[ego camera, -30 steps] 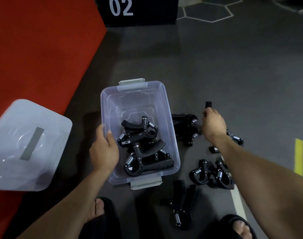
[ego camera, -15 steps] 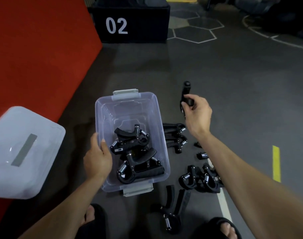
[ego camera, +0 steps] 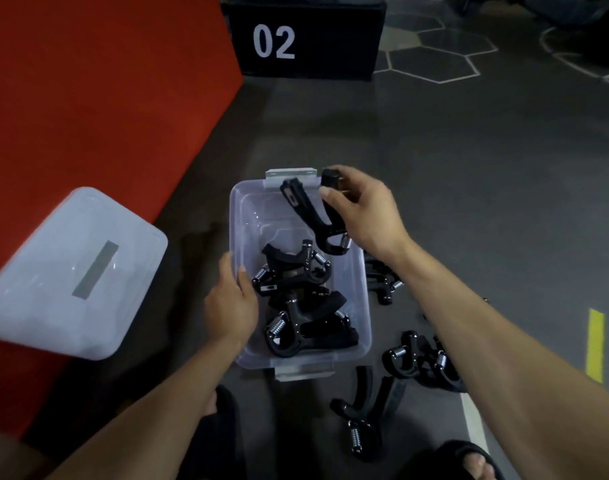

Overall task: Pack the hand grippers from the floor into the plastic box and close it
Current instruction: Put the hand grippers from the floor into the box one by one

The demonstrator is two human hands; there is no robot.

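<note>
A clear plastic box (ego camera: 362, 306) stands open on the grey floor with several black hand grippers (ego camera: 296, 299) piled inside. My left hand (ego camera: 230, 303) grips the box's left rim. My right hand (ego camera: 362, 209) holds one black hand gripper (ego camera: 310, 213) by a handle above the far end of the box, its spring end pointing down. More hand grippers lie on the floor to the right of the box (ego camera: 424, 362), near its front right corner (ego camera: 365, 414) and beside its right wall (ego camera: 382, 282).
The box's translucent lid (ego camera: 67, 271) with a grey strip lies to the left, partly on a red mat (ego camera: 88, 98). A black block marked 02 (ego camera: 306, 39) stands beyond. My sandalled feet (ego camera: 469, 462) are at the bottom. A yellow floor line (ego camera: 595, 344) runs at right.
My right hand lifted a hand gripper from the floor right of the box and carried it left over the box's far end. My left hand stayed on the rim.
</note>
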